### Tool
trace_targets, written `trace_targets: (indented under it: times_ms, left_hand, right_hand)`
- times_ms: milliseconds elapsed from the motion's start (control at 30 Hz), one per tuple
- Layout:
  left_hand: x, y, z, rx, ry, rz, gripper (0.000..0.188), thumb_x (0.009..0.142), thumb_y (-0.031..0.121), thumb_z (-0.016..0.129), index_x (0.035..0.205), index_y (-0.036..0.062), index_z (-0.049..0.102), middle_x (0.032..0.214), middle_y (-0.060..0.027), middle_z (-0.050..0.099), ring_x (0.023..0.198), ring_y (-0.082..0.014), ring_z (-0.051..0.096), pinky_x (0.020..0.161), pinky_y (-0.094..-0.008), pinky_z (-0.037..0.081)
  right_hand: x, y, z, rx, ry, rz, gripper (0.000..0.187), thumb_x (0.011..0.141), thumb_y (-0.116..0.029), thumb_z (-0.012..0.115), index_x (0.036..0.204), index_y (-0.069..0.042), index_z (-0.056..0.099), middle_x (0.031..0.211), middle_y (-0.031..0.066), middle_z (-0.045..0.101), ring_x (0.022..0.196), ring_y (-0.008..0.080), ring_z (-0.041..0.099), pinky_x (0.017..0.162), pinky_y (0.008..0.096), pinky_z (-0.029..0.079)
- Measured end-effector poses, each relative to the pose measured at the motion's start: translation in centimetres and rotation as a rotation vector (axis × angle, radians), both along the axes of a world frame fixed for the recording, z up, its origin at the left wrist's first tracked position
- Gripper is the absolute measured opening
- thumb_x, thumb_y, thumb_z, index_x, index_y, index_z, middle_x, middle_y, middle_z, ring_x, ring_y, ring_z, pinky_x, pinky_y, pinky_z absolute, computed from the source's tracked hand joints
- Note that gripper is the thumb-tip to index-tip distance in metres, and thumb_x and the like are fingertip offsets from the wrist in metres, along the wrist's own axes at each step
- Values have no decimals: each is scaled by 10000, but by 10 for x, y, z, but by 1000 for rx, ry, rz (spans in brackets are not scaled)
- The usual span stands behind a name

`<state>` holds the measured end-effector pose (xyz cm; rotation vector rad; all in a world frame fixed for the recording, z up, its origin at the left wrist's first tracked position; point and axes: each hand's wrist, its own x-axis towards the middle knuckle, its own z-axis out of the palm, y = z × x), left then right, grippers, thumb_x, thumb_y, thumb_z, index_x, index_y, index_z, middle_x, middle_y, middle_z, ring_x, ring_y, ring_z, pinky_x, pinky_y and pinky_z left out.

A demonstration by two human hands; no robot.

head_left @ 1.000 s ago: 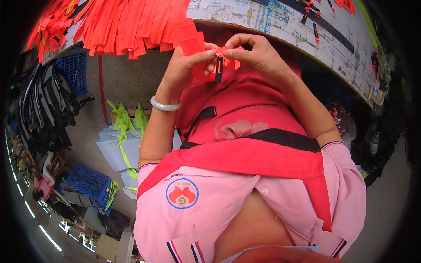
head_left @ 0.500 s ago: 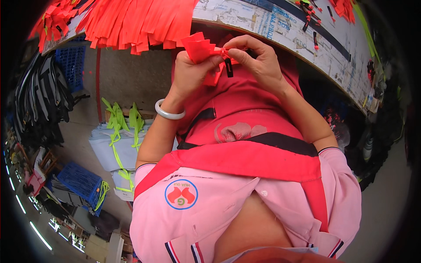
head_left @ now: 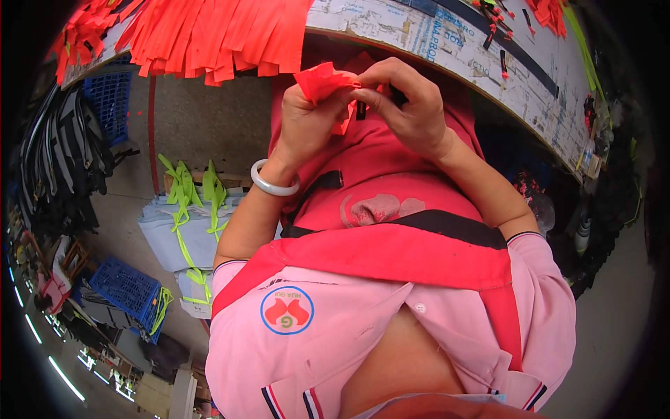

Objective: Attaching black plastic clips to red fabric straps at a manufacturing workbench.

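Observation:
My left hand (head_left: 312,124) is closed round a bright orange-red fabric strip (head_left: 322,81), whose folded end sticks up above the fist. My right hand (head_left: 413,112) pinches the strip's other part, thumb and forefinger meeting the left fingertips. Just below that pinch hangs a small black pull tab (head_left: 361,110), partly covered by the fingers. The fingertips hide whatever joins tab and strip. Both hands are over my red apron (head_left: 419,188), close to the table's near edge.
Many similar orange-red strips (head_left: 223,38) hang over the edge of the worn white table (head_left: 391,28). Black tabs with orange-red bits (head_left: 504,64) lie at its right. On the floor at left are tied pale sheets (head_left: 167,234), a blue crate (head_left: 125,286) and black-grey strips (head_left: 66,160).
My right fingers have closed in toward the left ones and now cover the small orange-red piece above the black tab. More of the tab is hidden. The strip's upper end has shifted slightly right.

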<state>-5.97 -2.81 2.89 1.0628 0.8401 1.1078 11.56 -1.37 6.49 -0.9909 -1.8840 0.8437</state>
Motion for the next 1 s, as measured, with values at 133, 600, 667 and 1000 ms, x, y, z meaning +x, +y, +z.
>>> trace_targets:
  times_ms: [133,600,667,1000]
  left_hand:
    - [0,4,-3,-31,45,-27,122,890,29,628,1004,15,671,745,19,613,642,-37,547,550,-197,435]
    - [2,5,-9,60,97,-39,33,871,-1,637,900,7,648,783,14,583,663,-46,530,573,-203,429]
    - [1,5,-10,-13,55,-50,41,865,-7,641,901,5,655,802,10,596,677,-51,538,581,-205,434]
    - [9,7,-11,20,19,28,68,855,15,668,923,4,669,743,16,607,662,-47,545,571,-215,446]
  right_hand:
    - [3,-1,-5,-38,24,-35,168,787,-35,725,920,-13,626,810,89,602,686,181,582,610,277,472]
    - [2,-3,-6,-77,7,11,147,800,-52,713,911,-22,622,805,87,598,701,196,593,612,282,468]
    - [2,-3,-5,-98,0,9,148,800,-54,714,909,-20,620,807,86,598,695,192,586,612,279,465]
    - [1,-3,-15,-114,67,-35,145,823,-61,704,933,-15,621,813,63,591,700,135,546,637,257,453]
